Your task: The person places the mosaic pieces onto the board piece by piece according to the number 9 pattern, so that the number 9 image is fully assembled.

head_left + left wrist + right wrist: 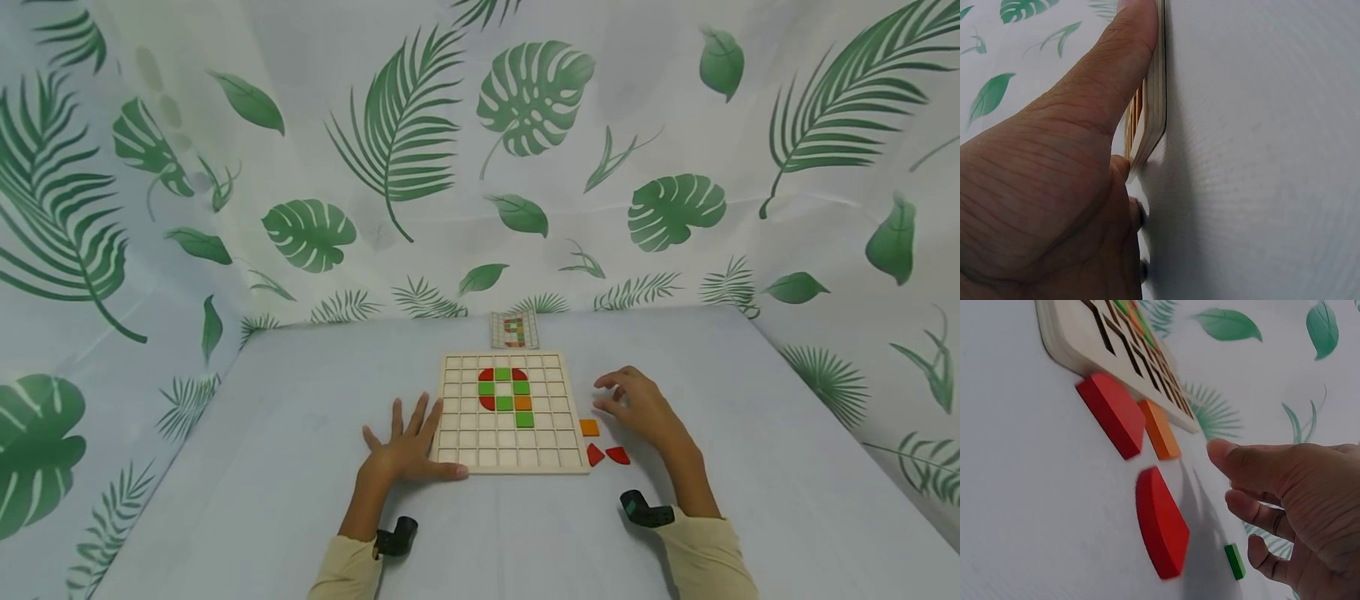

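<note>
Just on the near side of the right hand (pixel 641 410), fingers loosely bent, thumb apart, pinching nothing visible: an orange square (pixel 589 427), no long axis, beside the right edge of the wooden grid board (pixel 467 455), then two red quarter-rounds (pixel 618 455) farther that way, plus, in the right wrist view, a green tile (pixel 1235 562) by the bent fingers. At the board's left side and near corner, left hand (pixel 405 457), farther off, spread and touching. In upper-middle cells, nine inset pieces (pixel 504 403) in red, green and orange; beyond, a patterned card (pixel 514 330).

sleeves (pixel 708 554) cut off below, board (pixel 1079 340) cropped in right wrist view
</note>
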Tool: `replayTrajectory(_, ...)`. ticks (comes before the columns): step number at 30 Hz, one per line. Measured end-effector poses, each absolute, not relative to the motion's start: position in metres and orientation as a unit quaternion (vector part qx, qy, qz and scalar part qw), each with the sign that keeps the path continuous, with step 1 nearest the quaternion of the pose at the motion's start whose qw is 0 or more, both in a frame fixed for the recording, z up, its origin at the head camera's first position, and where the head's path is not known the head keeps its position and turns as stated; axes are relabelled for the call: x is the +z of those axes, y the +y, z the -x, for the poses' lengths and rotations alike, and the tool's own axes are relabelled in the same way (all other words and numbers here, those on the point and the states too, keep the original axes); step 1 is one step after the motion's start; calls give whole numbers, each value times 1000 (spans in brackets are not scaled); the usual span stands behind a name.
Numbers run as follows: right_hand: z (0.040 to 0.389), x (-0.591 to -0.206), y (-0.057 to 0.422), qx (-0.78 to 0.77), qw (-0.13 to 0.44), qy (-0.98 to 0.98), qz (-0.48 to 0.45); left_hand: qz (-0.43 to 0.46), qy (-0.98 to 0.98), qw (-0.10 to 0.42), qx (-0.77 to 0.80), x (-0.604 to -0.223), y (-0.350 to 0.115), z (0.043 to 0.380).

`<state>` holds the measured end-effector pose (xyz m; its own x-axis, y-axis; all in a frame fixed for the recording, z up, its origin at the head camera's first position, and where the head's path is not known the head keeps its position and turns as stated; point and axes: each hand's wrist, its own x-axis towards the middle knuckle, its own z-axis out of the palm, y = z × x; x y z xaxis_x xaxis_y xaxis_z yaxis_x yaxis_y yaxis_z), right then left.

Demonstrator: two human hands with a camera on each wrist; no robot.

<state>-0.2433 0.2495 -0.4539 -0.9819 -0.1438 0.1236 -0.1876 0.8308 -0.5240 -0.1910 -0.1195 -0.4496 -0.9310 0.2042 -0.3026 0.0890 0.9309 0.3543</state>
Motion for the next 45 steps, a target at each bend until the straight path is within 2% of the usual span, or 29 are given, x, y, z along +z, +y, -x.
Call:
replayTrajectory(8,240,-451,268,268,43,-962,-39,-78,968,165,174,-446,-117,191)
replayTrajectory(18,238,-458,285,264,16,-964,-9,-74,968,168,170,-448,-119,190)
replayTrajectory(31,236,-462,288,269,45,-962,-28,-74,966,172,178,-446,-119,190)
replayTrajectory(45,238,-461,284,272,22,-962,-11,-72,965,172,185,-446,-118,190)
